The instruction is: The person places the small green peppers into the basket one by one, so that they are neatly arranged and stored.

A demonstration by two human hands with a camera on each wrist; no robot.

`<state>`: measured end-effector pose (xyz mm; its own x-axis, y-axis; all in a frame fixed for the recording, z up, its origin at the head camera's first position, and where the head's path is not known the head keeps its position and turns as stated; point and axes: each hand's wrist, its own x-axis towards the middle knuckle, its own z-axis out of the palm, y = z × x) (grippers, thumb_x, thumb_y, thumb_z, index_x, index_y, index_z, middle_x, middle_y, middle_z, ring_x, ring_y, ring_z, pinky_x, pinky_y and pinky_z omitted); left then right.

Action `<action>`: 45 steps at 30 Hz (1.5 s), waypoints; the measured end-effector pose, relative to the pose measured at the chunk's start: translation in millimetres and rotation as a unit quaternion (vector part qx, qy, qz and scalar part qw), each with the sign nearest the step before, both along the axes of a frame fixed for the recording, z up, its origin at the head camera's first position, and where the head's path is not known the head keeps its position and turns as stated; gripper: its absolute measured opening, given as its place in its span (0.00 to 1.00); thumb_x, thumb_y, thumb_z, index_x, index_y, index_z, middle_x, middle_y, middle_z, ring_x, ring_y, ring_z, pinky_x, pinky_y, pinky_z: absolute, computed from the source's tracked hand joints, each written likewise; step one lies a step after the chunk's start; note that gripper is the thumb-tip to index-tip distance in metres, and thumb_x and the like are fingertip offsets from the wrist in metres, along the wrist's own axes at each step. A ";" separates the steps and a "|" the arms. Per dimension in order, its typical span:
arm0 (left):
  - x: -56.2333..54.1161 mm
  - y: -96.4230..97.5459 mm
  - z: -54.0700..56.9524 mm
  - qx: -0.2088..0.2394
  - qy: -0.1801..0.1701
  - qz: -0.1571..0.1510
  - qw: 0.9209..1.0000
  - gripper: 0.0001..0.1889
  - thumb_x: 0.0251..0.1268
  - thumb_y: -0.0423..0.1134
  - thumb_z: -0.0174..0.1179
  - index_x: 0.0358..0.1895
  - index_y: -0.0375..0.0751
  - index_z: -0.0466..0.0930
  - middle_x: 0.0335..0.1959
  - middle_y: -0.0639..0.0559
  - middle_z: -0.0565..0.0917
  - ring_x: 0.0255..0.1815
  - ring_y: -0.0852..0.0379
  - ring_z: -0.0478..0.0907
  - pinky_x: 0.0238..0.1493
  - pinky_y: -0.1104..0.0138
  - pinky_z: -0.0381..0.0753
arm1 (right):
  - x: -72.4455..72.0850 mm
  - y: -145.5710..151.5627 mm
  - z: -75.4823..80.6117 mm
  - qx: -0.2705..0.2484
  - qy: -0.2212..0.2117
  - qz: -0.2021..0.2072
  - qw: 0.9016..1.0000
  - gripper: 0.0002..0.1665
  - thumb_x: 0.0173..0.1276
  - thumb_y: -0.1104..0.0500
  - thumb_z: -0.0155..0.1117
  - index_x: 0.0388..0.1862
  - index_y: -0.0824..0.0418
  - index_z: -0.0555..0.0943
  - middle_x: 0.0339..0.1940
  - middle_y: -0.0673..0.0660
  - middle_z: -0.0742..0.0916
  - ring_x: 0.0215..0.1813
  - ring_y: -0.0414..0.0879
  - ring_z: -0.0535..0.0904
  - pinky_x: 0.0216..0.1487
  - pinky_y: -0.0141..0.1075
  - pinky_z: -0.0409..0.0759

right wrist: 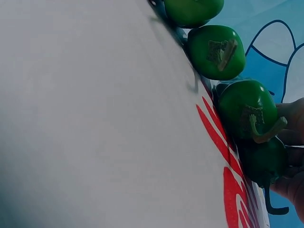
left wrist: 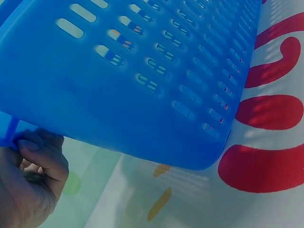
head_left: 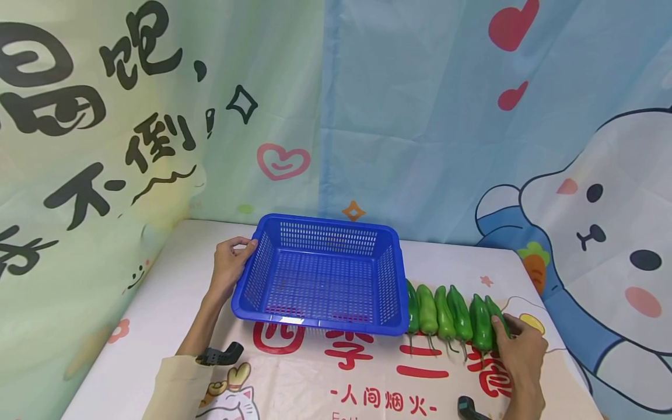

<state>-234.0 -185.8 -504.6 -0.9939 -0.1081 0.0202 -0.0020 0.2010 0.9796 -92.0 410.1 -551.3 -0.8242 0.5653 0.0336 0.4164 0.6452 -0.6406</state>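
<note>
My left hand (head_left: 230, 263) grips the left rim of a blue plastic basket (head_left: 320, 326), thumb over the edge. In the left wrist view, the basket's slotted wall (left wrist: 109, 109) fills much of the picture, with the curled fingers at lower left. To the right of the basket, several green peppers (head_left: 427, 309) lie side by side in a row, stems toward me. At the row's right end my right hand (head_left: 525, 353) holds the last green pepper (head_left: 496, 309) between thumb and fingers. The right wrist view shows this pepper (right wrist: 262, 161) stem-on, partly covering the fingers.
A white table cover (head_left: 205, 233) with red printed characters lies under everything. Printed cloth backdrops (head_left: 394, 146) hang behind the table and on its left side. The basket hides part of the leftmost pepper.
</note>
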 end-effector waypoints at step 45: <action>0.9 1.4 2.0 0.003 -0.005 0.003 1.000 0.21 0.84 0.44 0.62 0.56 0.22 0.81 0.29 0.43 0.93 0.20 0.63 0.88 0.23 0.70 0.87 | 3.5 2.0 -1.6 -0.008 0.055 -0.050 0.997 0.29 0.83 0.52 0.64 0.69 0.73 0.82 0.59 0.78 0.88 0.60 0.67 0.84 0.38 0.14 0.65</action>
